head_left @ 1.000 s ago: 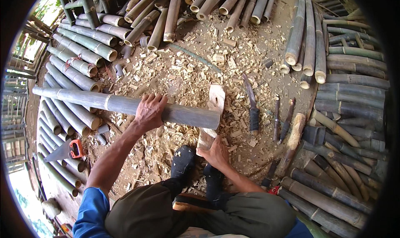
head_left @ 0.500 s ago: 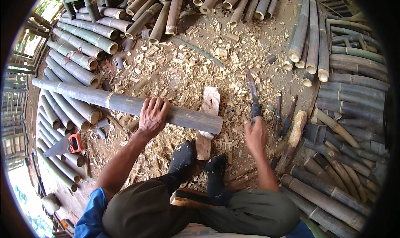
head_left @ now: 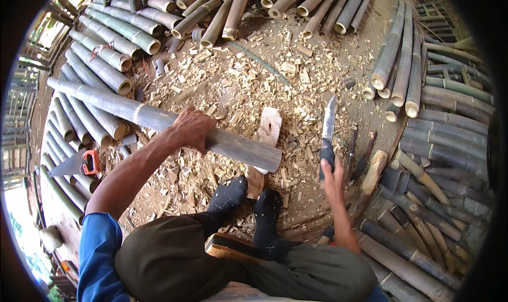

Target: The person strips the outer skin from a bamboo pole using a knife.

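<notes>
Watching from afar, I am seeing two feet in dark footwear [head_left: 228, 193] resting on the near side of a long, round, grey-brown bamboo pole [head_left: 153, 117]. To the right of the pole's cut end, and apart from it, my right hand [head_left: 332, 183] is clasping the black handle of a long knife with a grey metal blade [head_left: 327, 143], its tip pointing away from the body. My left hand [head_left: 193, 128] is gripping the pole from above, fingers wrapped over it

What I am weighing is the pole's long axis: it is slanting from far left to near right, its cut end jutting past the left hand toward the knife, with the blade standing across that line, not touching. A pale, flat wooden block with a hole [head_left: 270, 126] is running beneath the pole near that end. Left of the pole's middle, a saw with an orange handle [head_left: 76, 163] is lying. Beyond the pole, pale wood chips [head_left: 233, 80] are littering the ground, and farther off, cut brown bamboo lengths [head_left: 237, 14] are lying
</notes>
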